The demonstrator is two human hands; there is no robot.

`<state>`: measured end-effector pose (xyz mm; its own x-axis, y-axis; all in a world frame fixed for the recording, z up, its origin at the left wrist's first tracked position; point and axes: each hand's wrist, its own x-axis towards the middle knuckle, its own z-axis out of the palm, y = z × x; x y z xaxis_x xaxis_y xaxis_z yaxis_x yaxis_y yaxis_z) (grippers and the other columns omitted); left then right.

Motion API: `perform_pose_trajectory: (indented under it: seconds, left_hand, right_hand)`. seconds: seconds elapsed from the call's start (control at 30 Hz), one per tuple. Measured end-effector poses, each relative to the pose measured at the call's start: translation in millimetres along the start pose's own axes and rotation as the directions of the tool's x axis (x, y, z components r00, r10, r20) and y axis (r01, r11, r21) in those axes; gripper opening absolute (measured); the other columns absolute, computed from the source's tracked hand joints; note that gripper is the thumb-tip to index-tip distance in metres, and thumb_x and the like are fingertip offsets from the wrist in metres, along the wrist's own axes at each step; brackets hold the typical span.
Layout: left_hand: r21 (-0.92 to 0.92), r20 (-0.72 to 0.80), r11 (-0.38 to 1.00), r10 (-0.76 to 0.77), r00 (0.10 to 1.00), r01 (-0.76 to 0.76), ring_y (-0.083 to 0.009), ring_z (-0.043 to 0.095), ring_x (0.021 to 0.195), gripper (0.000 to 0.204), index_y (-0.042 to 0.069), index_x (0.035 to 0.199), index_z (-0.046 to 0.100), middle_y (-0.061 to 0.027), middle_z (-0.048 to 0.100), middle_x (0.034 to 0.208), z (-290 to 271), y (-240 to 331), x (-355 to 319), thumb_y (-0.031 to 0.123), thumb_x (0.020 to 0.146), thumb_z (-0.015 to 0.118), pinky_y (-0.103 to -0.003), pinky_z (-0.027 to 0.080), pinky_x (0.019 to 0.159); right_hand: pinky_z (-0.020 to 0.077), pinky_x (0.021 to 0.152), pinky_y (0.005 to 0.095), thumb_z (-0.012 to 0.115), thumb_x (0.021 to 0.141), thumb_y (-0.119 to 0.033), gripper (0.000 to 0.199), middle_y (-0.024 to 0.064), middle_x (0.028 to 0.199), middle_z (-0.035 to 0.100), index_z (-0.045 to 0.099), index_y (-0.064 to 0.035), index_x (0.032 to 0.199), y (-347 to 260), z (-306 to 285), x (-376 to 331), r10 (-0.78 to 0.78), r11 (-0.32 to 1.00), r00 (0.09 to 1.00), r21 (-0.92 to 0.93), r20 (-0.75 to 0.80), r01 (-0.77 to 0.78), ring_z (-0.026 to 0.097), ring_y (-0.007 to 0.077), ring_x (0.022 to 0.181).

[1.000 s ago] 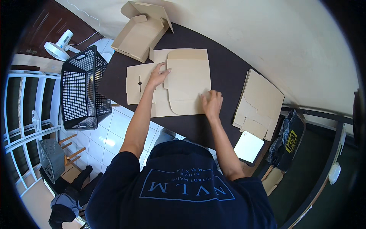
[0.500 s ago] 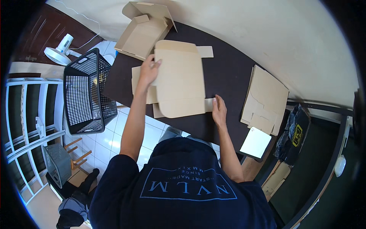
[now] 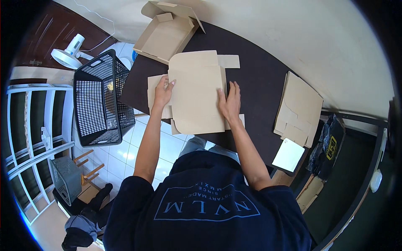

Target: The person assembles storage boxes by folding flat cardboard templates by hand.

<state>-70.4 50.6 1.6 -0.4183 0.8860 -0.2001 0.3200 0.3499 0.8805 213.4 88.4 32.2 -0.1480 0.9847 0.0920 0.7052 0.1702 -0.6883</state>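
A partly folded cardboard box (image 3: 194, 94) lies on the dark table in front of me, its tan main panel facing up and small flaps sticking out at the sides. My left hand (image 3: 163, 93) holds its left edge, thumb on the panel and fingers along the side. On the right, my right hand (image 3: 230, 102) grips the edge, with a narrow side wall bent up between thumb and fingers. The fingers' undersides are hidden.
An open assembled cardboard box (image 3: 165, 37) stands at the back left. Flat cardboard blanks (image 3: 299, 106) are stacked at the right, beside a white sheet (image 3: 289, 154). Left of the dark table (image 3: 259, 83) stand a black basket (image 3: 93, 104) and a white fan (image 3: 69, 54).
My right hand has moved up and inward from the lower right flap to the panel's right edge, where a side wall now bends up. My left hand has slid slightly down the left edge.
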Motion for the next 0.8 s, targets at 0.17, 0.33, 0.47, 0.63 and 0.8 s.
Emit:
perform_pose_trajectory:
  seconds: [0.17,0.33,0.47,0.63,0.8]
  left_hand:
    - [0.1,-0.108,0.993,0.077,0.991,-0.066,-0.028,0.066,0.098,0.038,0.004,0.123,0.06,-0.0202,0.07,0.101,-13.3,35.1,-13.0,0.026,0.094,0.068,-0.038,0.05,0.086]
    - [0.206,-0.113,0.978,0.046,0.993,-0.021,-0.0312,0.067,0.103,0.043,0.006,0.126,0.056,-0.0226,0.07,0.106,-14.5,48.9,-14.1,0.027,0.092,0.069,-0.04,0.051,0.088]
    - [0.137,-0.06,0.99,0.03,0.998,-0.021,-0.0336,0.07,0.098,0.05,0.006,0.127,0.051,-0.0233,0.071,0.104,-19.0,54.3,-17.7,0.027,0.088,0.073,-0.04,0.053,0.085]
    - [0.133,-0.071,0.991,0.007,0.997,0.002,-0.034,0.072,0.093,0.046,0.006,0.123,0.052,-0.0224,0.072,0.101,-17.2,58.7,-17.9,0.022,0.086,0.075,-0.04,0.054,0.083]
    - [0.161,-0.117,0.986,0.052,0.992,-0.033,-0.0354,0.072,0.094,0.042,0.005,0.12,0.053,-0.0229,0.072,0.101,-11.8,57.9,-19.5,0.018,0.086,0.074,-0.041,0.054,0.083]
  right_hand:
    - [0.0188,0.119,0.0564,0.044,0.101,-0.043,0.068,0.0315,0.156,0.025,0.033,0.006,0.148,-1.3,35.5,30.7,-0.064,0.992,0.985,-0.097,0.161,0.08,0.022,0.0477,0.145]
    - [0.0119,0.12,0.0577,0.035,0.104,-0.046,0.07,0.0287,0.16,0.018,0.028,0.0033,0.152,11.4,65.3,17.8,-0.097,0.931,0.974,-0.328,0.204,0.161,0.013,0.0451,0.149]
    - [0.0112,0.12,0.0569,0.034,0.103,-0.048,0.071,0.0291,0.16,0.016,0.029,0.0037,0.151,7.2,69.0,15.0,-0.075,0.884,0.967,-0.433,0.244,0.178,0.013,0.0433,0.15]
    - [0.0111,0.122,0.0516,0.035,0.1,-0.054,0.082,0.0329,0.158,0.019,0.029,0.0117,0.148,2.1,56.3,51.0,0.01,0.954,0.963,-0.292,0.269,0.072,0.014,0.0441,0.149]
    - [0.0113,0.122,0.051,0.035,0.099,-0.059,0.087,0.0323,0.158,0.018,0.027,0.0113,0.149,4.3,40.7,63.6,0.022,0.937,0.92,-0.328,0.391,0.117,0.013,0.0437,0.15]
